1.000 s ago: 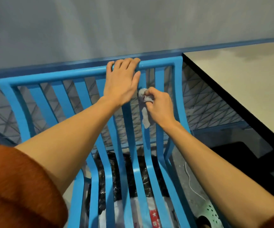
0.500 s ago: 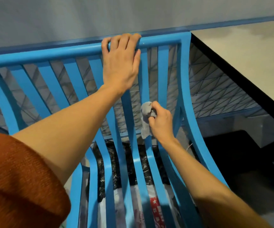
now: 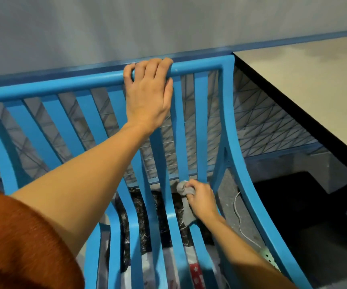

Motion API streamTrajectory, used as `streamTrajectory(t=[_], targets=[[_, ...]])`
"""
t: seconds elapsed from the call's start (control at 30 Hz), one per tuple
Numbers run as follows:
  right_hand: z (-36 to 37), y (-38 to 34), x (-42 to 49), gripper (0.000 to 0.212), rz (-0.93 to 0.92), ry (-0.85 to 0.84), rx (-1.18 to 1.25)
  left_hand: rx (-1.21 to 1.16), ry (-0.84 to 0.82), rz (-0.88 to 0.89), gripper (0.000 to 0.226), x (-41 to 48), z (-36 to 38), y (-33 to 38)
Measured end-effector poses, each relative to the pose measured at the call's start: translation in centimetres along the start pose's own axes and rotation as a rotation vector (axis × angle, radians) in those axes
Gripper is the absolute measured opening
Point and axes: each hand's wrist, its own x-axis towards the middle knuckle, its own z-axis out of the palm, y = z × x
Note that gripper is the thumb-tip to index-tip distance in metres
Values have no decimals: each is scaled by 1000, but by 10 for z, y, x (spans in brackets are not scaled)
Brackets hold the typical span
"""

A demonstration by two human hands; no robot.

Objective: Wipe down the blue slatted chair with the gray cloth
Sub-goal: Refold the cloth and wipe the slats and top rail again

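The blue slatted chair (image 3: 53, 85) fills the view, its curved back slats running down towards me. My left hand (image 3: 147, 97) grips the chair's top rail, fingers curled over it. My right hand (image 3: 201, 198) is closed on the gray cloth (image 3: 184, 188) and presses it against a slat low on the backrest, right of the middle, where the slats bend into the seat. Part of the cloth hangs below my hand along that slat.
A pale tabletop (image 3: 306, 86) with a black edge stands right of the chair. A grey wall with a blue strip (image 3: 106, 65) is behind. Under the slats lie a dark patterned bag (image 3: 139, 215), a white cable (image 3: 239, 217) and a pale green dotted object (image 3: 269, 257).
My right hand has slid the cloth down the slat from near the top rail to the low bend. My left hand has kept its grip on the top rail.
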Motion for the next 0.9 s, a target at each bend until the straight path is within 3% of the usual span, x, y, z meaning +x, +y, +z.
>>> streamTrajectory(t=[0.2, 0.33, 0.67, 0.8, 0.9], targets=[[-117, -101, 46, 15, -357, 382, 240, -22, 5, -22, 39, -1, -2, 3], [-182, -147, 83, 9, -448, 557, 264, -44, -12, -32, 39, 1, -6, 5], [-167, -125, 84, 13, -356, 451, 90, -67, -8, -26, 39, 0, -6, 3], [-197, -150, 99, 7, -404, 555, 163, -66, -13, -29, 40, 1, -6, 4], [-188, -148, 101, 11, -355, 535, 157, -67, -14, -30, 39, 0, -4, 3]])
